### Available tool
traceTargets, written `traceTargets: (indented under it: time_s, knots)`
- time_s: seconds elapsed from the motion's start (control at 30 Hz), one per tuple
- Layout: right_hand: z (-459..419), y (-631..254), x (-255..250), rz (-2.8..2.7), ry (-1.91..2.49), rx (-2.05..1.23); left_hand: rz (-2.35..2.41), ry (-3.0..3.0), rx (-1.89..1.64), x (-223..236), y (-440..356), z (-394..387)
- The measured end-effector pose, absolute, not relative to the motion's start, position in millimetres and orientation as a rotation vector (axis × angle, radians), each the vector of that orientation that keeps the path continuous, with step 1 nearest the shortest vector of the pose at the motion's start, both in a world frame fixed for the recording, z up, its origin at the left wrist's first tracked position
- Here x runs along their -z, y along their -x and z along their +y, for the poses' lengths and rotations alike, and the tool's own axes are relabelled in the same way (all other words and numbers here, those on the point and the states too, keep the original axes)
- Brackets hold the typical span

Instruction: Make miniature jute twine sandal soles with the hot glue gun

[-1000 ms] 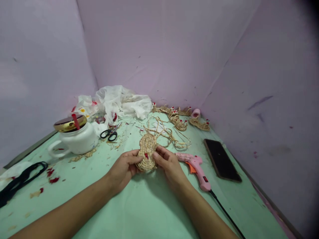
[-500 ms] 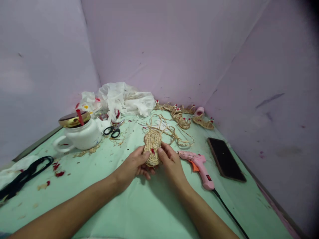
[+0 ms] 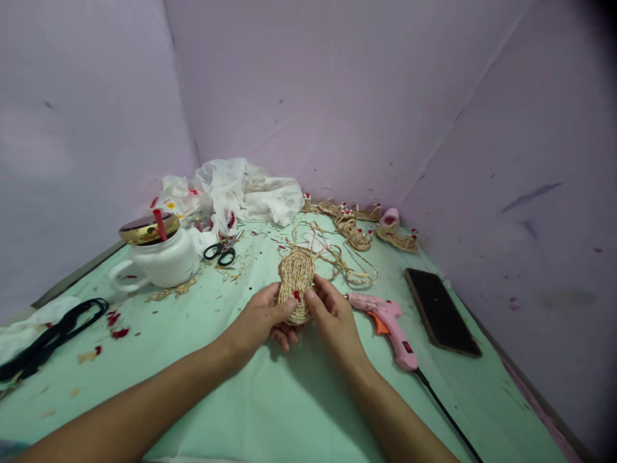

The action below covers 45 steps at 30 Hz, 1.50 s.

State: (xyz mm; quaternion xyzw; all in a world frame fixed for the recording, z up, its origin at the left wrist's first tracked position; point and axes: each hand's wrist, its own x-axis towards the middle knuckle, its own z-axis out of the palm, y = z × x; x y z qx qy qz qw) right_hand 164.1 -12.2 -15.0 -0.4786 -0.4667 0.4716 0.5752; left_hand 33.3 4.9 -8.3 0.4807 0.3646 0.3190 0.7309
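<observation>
A woven jute sole [image 3: 295, 280], shaped like a small sandal, is held a little above the green table [image 3: 270, 399] between both hands. My left hand [image 3: 258, 321] grips its near left edge with thumb on top and fingers curled under. My right hand [image 3: 335, 315] pinches the near right edge, thumb by a small red bead on the sole. Loose jute twine [image 3: 337, 257] trails from the sole's far end across the table.
A pink glue gun [image 3: 388, 321] with a black cord lies right of my hands, a dark phone [image 3: 441, 312] beyond it. A white lidded jug [image 3: 159, 254], black scissors [image 3: 219, 252], crumpled plastic bags [image 3: 241, 193], finished jute sandals [image 3: 357, 235] and a black strap [image 3: 48, 337] lie around.
Both hands have lifted the sole slightly and tilted it up. My left fingers have curled further under it. The view has shifted a little.
</observation>
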Motion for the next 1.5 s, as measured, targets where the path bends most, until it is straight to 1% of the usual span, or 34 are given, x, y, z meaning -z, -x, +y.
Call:
traceTargets:
  time_s: [0.2, 0.27, 0.4, 0.6, 0.93, 1.17, 1.37, 1.5]
  knots:
    - [-11, -164, 18, -0.996, 1.036, -1.223, 0.793, -1.001, -0.695, 6, -32, 4]
    - [-10, -166, 19, -0.945, 1.067, -1.184, 0.806, -1.013, -0.693, 6, -33, 4]
    - [-8, -172, 18, -0.891, 1.103, -1.059, 0.871, -1.155, -0.671, 11, -33, 3]
    - [-7, -180, 16, -0.927, 0.922, -1.209, 0.852, -1.446, -0.668, 15, -29, -3]
    - [-14, -175, 16, -0.937, 0.934, -1.166, 0.899, -1.594, -0.741, 10, -30, -9]
    - [-16, -169, 14, -0.967, 1.049, -1.076, 0.857, -1.564, -0.758, 14, -31, -9]
    - [-12, -173, 16, -0.891, 0.928, -1.246, 0.852, -1.392, -0.653, 18, -34, -4]
    - [-8, -177, 17, -0.897, 0.911, -1.252, 0.824, -1.264, -0.663, 18, -35, 1]
